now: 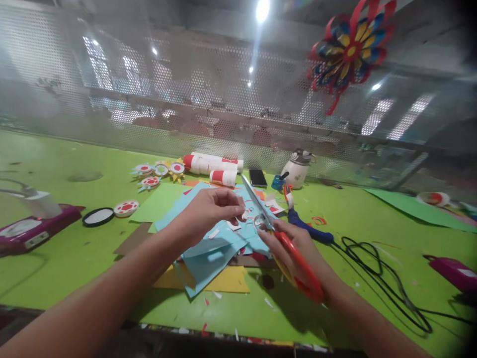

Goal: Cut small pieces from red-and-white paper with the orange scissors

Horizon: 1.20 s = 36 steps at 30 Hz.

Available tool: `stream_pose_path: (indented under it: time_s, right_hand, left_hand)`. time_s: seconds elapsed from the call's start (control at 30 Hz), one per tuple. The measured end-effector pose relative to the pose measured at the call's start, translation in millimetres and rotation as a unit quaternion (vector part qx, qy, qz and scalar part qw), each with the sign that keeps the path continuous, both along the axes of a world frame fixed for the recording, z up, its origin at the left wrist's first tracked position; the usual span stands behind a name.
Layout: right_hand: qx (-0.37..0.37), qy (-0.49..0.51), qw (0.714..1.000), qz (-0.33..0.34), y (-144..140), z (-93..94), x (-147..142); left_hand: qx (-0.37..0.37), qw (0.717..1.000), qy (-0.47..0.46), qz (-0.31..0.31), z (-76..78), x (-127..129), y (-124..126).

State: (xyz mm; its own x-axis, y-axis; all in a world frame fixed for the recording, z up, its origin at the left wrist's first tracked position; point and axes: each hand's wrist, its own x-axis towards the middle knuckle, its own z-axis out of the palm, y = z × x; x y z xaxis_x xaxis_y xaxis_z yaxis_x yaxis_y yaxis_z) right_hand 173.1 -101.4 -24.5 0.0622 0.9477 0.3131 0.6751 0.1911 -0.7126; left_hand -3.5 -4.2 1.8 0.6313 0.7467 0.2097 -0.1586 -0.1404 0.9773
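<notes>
scissors (278, 236): red handles, blades open, tips up-left | paper scrap (243, 215): small, red-white, held above blue sheets

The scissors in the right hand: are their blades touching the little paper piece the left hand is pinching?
Cannot tell. In the head view the scissors open blades reach toward the paper piece in the left hand, but fingers and blur hide any contact.

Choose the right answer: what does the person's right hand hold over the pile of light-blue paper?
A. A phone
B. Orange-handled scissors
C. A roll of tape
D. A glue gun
B: the right hand grips the orange-handled scissors, blades pointing up over the light-blue paper, while the left hand pinches a small paper piece.
</notes>
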Motion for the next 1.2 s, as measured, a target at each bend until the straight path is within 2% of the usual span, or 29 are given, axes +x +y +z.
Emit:
stream_pose_path:
  time_s: [0.23,0.37,0.47,0.57,0.83,1.2]
  right_hand:
    - [0.012,0.034,0.999,-0.020,-11,32.0,-7]
    - [0.020,0.107,0.994,0.015,-7,40.1,-18]
    - [0.024,0.148,0.987,0.051,-4,37.1,-24]
    - [0.041,0.152,0.986,0.054,-3,30.3,-24]
    - [0.037,0.163,0.985,0.035,-3,22.1,-19]
    - [-0.013,0.281,0.956,0.078,-7,18.6,-17]
  left_hand:
    - [-0.035,0.999,0.013,0.012,-4.8,7,-7]
    - [-0.042,0.999,-0.022,0.015,-3.5,8,-13]
    - [-0.053,0.998,-0.037,-0.010,-4.0,8,-14]
    - [-0.052,0.998,-0.031,-0.024,-5.4,9,-13]
    - [-0.044,0.999,0.005,-0.008,-5.8,11,-16]
    - [-0.038,0.999,0.006,0.016,-3.4,10,-14]
